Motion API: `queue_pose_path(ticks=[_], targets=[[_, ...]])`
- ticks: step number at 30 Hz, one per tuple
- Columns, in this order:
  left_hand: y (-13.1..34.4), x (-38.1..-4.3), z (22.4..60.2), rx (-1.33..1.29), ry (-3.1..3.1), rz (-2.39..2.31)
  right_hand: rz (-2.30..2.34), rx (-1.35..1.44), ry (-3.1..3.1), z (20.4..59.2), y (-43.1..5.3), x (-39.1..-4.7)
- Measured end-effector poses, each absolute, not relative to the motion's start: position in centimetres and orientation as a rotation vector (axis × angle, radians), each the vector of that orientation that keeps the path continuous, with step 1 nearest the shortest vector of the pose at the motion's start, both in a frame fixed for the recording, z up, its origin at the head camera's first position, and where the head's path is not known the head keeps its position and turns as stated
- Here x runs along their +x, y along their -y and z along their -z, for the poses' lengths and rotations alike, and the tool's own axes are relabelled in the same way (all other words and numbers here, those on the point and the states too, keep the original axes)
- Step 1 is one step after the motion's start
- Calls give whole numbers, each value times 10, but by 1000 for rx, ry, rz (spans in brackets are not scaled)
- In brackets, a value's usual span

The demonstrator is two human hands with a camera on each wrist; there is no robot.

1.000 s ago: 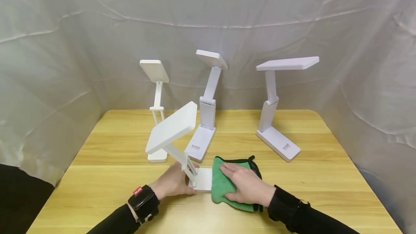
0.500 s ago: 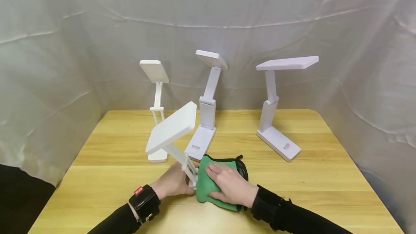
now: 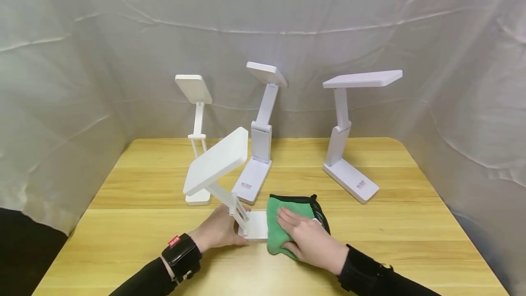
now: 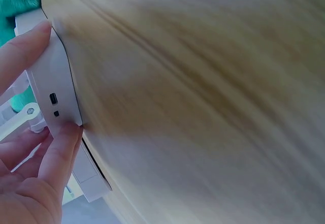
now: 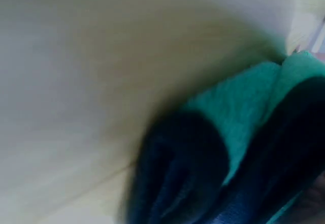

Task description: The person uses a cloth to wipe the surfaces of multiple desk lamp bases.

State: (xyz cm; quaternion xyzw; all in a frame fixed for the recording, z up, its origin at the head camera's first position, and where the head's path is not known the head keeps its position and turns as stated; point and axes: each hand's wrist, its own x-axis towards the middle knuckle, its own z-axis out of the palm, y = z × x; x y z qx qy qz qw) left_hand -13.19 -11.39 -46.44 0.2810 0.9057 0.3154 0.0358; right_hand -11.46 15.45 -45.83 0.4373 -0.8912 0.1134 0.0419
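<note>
Hands, viewed remotely: on the bench (image 3: 411, 227), left hand (image 3: 218, 228) pinches the near lamp (image 3: 218, 161) by its base (image 3: 257, 226); right hand (image 3: 310, 237), fingers extended, rests on green cloth (image 3: 274, 233) overlapping it. I judge, should the left hold slacken, cloth friction could skew the lamp.

Before me spreads a yellow wood-grain table (image 3: 411, 223), its far corners rounded. With my clock centred on its middle and 12 at the far edge, the left lamp (image 3: 199, 120) stands at 10, the middle lamp (image 3: 261, 143) just short of 12, and the right lamp (image 3: 338, 143) at 2. Close to the centre I have the near lamp (image 3: 218, 161). At its 3 o'clock side is the cloth (image 3: 276, 241); how much touches wood I can't tell.
</note>
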Motion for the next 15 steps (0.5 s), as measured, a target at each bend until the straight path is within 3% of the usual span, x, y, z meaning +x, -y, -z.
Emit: queue_pose_path(ticks=[7,15], targets=[[112,-134,464,934,-2808,-1003,-260,1498,2599,459,-116,-120],[114,-131,466,883,-2802,-966,-548,1532,2659,461,-154,-117]])
